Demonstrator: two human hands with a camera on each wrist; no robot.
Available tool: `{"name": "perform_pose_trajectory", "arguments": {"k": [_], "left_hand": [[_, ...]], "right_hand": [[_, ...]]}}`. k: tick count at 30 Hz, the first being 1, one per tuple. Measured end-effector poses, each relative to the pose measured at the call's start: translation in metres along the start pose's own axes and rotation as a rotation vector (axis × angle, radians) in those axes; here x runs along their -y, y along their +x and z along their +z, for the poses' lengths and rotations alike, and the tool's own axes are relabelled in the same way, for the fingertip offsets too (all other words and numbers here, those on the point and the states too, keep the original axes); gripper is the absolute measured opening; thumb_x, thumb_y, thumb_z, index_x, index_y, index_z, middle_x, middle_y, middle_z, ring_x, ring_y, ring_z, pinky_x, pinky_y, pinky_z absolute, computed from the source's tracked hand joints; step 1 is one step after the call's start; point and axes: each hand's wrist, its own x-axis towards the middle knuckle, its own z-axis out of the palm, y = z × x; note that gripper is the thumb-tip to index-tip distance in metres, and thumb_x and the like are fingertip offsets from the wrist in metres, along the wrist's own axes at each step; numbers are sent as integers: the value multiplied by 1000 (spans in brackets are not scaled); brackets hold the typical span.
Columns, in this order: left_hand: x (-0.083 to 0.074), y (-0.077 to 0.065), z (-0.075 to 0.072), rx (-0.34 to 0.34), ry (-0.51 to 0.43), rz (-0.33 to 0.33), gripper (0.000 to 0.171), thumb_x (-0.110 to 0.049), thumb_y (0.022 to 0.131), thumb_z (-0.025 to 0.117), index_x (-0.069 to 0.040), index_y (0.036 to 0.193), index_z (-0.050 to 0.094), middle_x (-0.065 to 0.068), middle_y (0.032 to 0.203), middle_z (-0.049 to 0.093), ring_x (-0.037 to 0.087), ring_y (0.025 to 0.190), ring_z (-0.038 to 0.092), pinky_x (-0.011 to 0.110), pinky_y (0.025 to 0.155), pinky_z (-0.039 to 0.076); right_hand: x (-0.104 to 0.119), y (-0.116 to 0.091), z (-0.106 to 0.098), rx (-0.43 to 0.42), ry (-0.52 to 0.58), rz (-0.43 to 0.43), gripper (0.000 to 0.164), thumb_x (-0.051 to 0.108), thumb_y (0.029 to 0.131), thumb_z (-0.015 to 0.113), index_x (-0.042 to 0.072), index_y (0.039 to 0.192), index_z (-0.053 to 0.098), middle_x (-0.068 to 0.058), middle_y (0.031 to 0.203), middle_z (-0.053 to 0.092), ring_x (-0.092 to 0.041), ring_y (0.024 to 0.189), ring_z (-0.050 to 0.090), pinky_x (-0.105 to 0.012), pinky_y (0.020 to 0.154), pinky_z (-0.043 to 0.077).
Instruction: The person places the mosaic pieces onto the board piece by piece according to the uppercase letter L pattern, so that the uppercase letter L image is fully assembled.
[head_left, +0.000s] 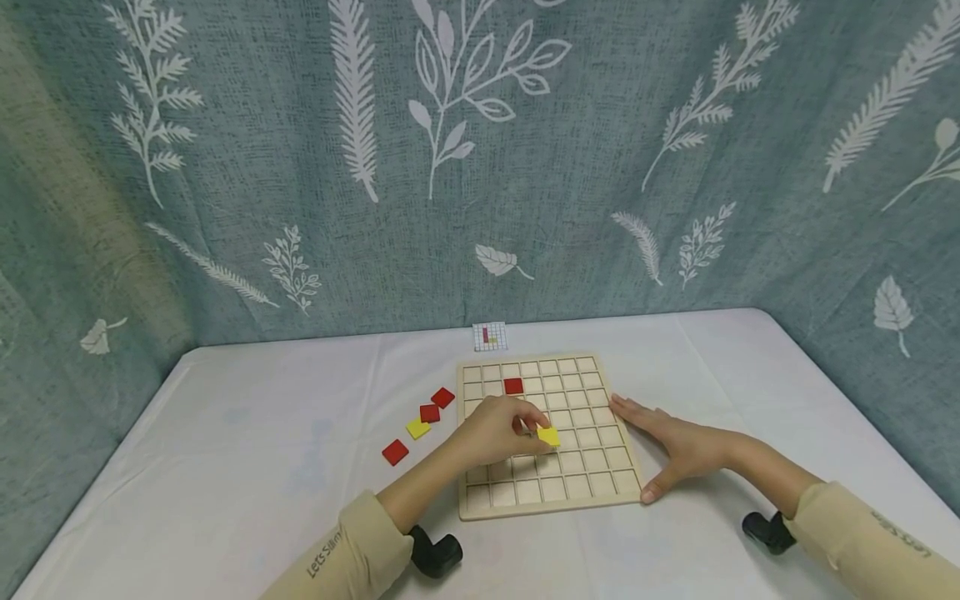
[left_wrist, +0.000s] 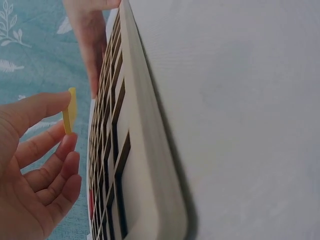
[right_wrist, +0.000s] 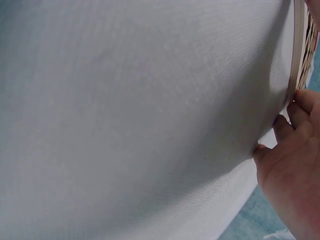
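A yellow square tile (head_left: 548,437) is pinched between the thumb and fingertips of my left hand (head_left: 498,432), above the middle of a wooden grid board (head_left: 551,507). The left wrist view shows the yellow tile (left_wrist: 70,111) edge-on, apart from the board's surface. One red tile (head_left: 513,386) sits in a cell near the board's far side. My right hand (head_left: 686,450) lies spread along the board's right edge, fingertips and thumb against it. In the right wrist view the right hand's fingers (right_wrist: 295,117) are at the board's side.
Left of the board lie several loose tiles: red ones, such as the nearest red tile (head_left: 395,452), and a yellow one (head_left: 417,428). A small card with a printed grid (head_left: 490,337) is behind the board. A leaf-patterned curtain (head_left: 375,250) hangs behind the white-covered table (head_left: 247,467).
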Motion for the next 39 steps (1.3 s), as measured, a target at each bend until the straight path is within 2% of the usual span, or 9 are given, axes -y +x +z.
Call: {"name": "perform_pose_trajectory", "arguments": {"k": [10, 16, 20, 29, 39], "left_hand": [[3, 5, 3, -18, 46, -21, 24, -24, 76, 75, -13, 96, 70, -6, 77, 62, 6, 65, 52, 20, 58, 42], [6, 9, 3, 4, 112, -38, 24, -23, 74, 77, -11, 94, 70, -3, 78, 63, 7, 69, 53, 21, 63, 43], [6, 11, 2, 20, 138, -26, 22, -21, 73, 78, -12, 92, 71, -4, 76, 62, 7, 68, 51, 21, 63, 42], [3, 16, 5, 33, 161, 4, 19, -19, 71, 80, -11, 88, 72, -4, 78, 66, 7, 72, 55, 19, 66, 44], [3, 20, 6, 32, 147, -52, 19, -20, 67, 82, -12, 81, 73, -5, 76, 65, 6, 71, 54, 20, 65, 44]], "right_hand": [[1, 0, 0, -4, -3, 3, 119, 43, 63, 80, 0, 147, 9, -19, 153, 2, -43, 138, 2, -63, 105, 3], [1, 1, 0, -4, 4, 1, 119, 43, 62, 80, 0, 147, 8, -20, 153, 2, -43, 138, 1, -62, 105, 2], [1, 1, -1, 0, 11, 4, 119, 42, 63, 80, 1, 147, 7, -20, 153, 1, -43, 138, 0, -62, 105, 1], [1, -1, -1, -1, 6, 11, 119, 43, 62, 80, 2, 148, 7, -18, 153, 1, -42, 138, 1, -61, 106, 1], [1, 0, 0, 9, 15, 8, 118, 42, 64, 80, 1, 147, 6, -19, 153, 0, -42, 138, -1, -62, 105, 0]]}}
